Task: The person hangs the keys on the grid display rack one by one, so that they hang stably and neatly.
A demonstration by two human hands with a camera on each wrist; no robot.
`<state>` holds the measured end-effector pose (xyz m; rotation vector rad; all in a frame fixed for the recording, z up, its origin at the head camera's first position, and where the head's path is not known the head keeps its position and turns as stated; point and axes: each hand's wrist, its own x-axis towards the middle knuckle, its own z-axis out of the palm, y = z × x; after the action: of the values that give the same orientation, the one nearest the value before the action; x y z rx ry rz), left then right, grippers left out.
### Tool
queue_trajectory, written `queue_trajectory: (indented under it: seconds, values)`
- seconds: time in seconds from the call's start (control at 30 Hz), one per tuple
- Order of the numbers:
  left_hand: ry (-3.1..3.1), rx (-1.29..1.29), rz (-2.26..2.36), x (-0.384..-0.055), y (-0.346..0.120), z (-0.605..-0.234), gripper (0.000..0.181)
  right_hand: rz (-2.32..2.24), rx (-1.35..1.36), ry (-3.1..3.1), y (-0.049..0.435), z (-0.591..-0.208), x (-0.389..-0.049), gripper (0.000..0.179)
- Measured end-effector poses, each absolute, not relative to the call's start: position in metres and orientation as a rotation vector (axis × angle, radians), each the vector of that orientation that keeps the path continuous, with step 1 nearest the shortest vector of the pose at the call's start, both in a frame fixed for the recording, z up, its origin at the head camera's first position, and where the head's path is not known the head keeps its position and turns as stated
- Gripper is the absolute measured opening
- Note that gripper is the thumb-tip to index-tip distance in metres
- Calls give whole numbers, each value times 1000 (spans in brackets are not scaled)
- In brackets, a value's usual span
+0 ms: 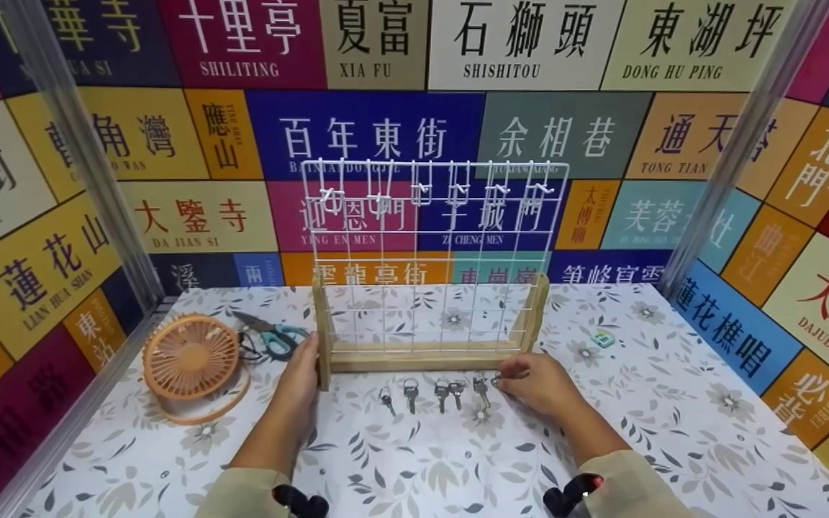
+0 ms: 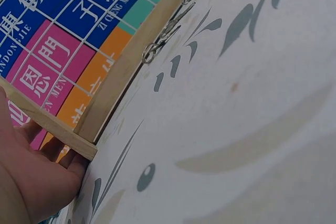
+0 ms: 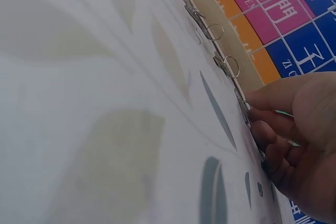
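A white wire grid rack in a wooden stand [image 1: 422,361] stands upright before me, with several white hooks [image 1: 380,203] hung along its upper part. My left hand [image 1: 301,367] holds the stand's left wooden side post [image 2: 63,132] low down, close to the tabletop. In front of the stand's base lies a row of several metal keys with rings [image 1: 411,395]. My right hand [image 1: 540,383] pinches a key [image 3: 243,107] at the right end of this row, its fingers partly covering it. Other keys [image 3: 223,64] lie beside it in the right wrist view.
An orange fan [image 1: 191,357] stands at the left, with teal-handled scissors [image 1: 279,341] beside it. A small green-and-white item [image 1: 603,339] lies at the right. A leaf-patterned cloth [image 1: 414,475] covers the table, and colourful sign panels [image 1: 364,133] rise behind.
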<state>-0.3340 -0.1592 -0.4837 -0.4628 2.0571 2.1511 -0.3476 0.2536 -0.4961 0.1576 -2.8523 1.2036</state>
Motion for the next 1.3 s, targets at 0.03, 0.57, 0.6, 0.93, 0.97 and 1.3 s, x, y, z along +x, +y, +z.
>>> queue_trajectory:
  seconds: [0.03,0.57,0.6,0.93,0.97,1.3]
  values:
    - [2055,-472,2151,-334,-159,-483,98,1205,146,-2850,253,-496,-348,18]
    - [2035,-437,2213,-331,-161,-486,88,1277,65,-2847,244,-487,-349,15]
    - [2048,-427,2213,-330,-161,-487,85,1297,71,-2846,244,-484,-348,16]
    - [2117,-406,2169,-332,-161,-488,75,1497,122,-2738,236,-447,-338,29]
    - [2105,-408,2171,-332,-161,-488,75,1510,128,-2712,233,-443,-336,29]
    - [2054,-404,2190,-332,-159,-489,74,1842,302,-2451,180,-393,-320,23]
